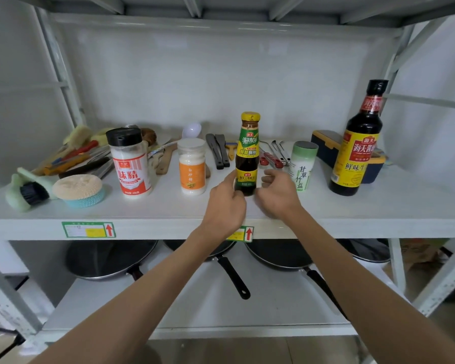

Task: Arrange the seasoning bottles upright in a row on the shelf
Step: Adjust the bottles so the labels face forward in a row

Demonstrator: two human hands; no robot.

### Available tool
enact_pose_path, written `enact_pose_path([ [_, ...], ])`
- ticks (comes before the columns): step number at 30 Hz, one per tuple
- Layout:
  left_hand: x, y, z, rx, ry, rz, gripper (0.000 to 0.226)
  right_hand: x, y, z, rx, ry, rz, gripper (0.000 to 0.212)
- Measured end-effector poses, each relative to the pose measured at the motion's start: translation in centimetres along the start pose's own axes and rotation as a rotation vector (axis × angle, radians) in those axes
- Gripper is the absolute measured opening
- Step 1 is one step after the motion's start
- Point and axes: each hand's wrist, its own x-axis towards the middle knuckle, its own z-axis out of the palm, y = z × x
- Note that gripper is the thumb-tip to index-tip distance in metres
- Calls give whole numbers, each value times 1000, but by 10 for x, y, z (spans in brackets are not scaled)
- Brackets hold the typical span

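Both hands, left [225, 203] and right [276, 191], loosely flank the upright oyster sauce [247, 156], apparently seating it; next, release cleanly.

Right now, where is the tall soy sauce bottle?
In the head view, the soy sauce bottle stands upright at the row's far right, beside the blue box.

The red-labelled shaker [130, 164] left of the oyster sauce bottle [247, 156] reads 味精. The orange jar [192, 168] between them reads 白砂糖. Right of the oyster sauce bottle, the green tube [303, 164] reads 甘草竹盐 and the soy sauce bottle [357, 143] 海天.
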Motion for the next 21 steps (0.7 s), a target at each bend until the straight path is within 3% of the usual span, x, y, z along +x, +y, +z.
enact_pose_path([
  [3,-6,0,6,17,49,56,53,-1,9,-30,-20,322,-17,28],
  [5,-10,2,15,27,-11,64,50,2,16,-47,-43,445,1,31],
  [9,-13,11,35,70,-141,71,54,22,36,-52,-85,279,124,72],
  [11,-10,13,43,76,-174,64,55,29,38,-50,-72,208,103,65],
  [14,-7,13,49,71,-165,37,55,34,37,-50,-26,235,69,51],
  [21,-4,3,53,137,-226,4,59,22,42,-57,-61,235,7,55],
])
